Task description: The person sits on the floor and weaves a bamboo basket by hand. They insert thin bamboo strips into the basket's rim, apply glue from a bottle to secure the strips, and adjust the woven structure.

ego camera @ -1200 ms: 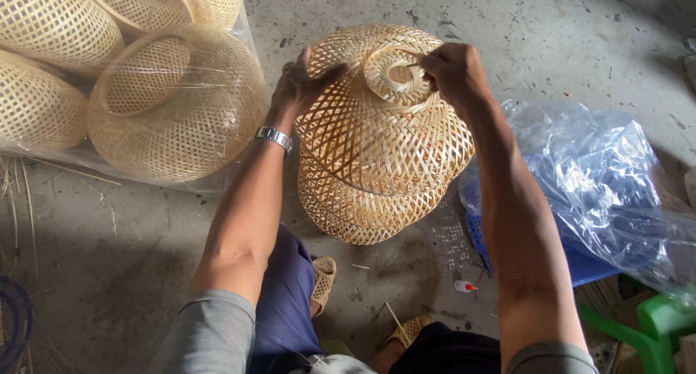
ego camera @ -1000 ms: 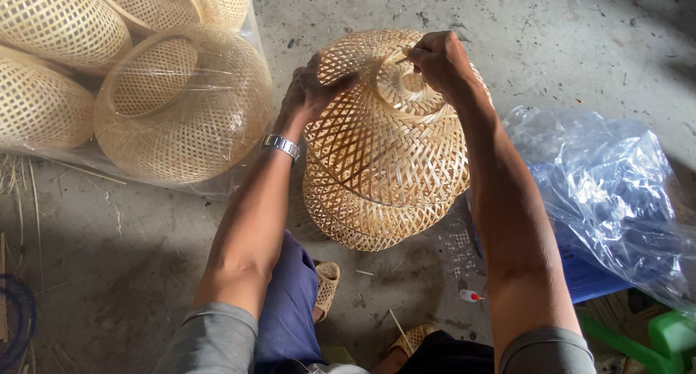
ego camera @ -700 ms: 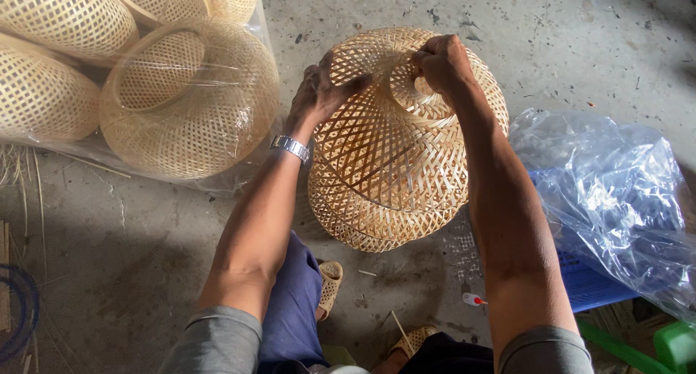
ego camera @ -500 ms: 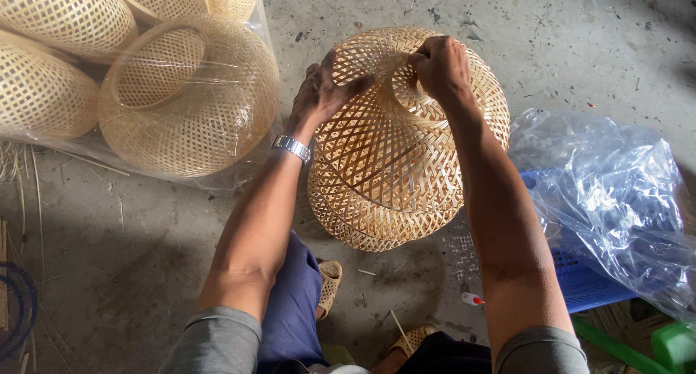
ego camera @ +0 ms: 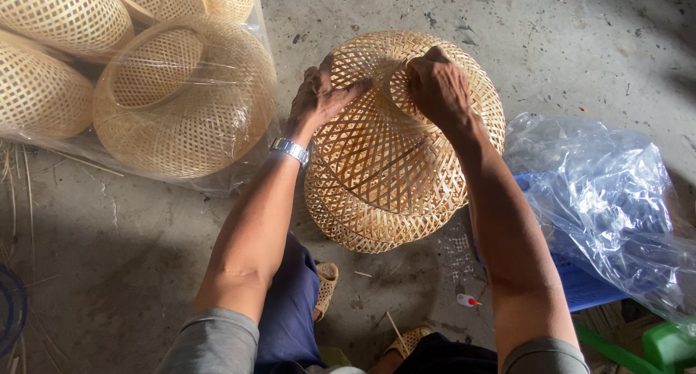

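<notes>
A round open-weave bamboo basket point(ego camera: 391, 171), shaped like a lampshade, stands on the concrete floor in front of my knees. My left hand point(ego camera: 319, 95), with a metal watch on the wrist, grips its upper left side with the fingers pressed on the weave. On the small round rim at the top of the basket, my right hand point(ego camera: 435, 84) is closed with its fingers hooked in. A second woven layer shows under the basket's lower edge.
Several similar bamboo baskets wrapped in clear plastic point(ego camera: 181, 91) lie at the upper left. Crumpled clear plastic bags point(ego camera: 602, 200) cover a blue crate point(ego camera: 580, 287) at the right. A green plastic object point(ego camera: 667, 345) sits at the bottom right. My sandalled feet point(ego camera: 326, 283) are below the basket.
The basket has been turned and tilted a little between my hands, and both hands have shifted their hold near its top. The view has drifted slightly to the left.
</notes>
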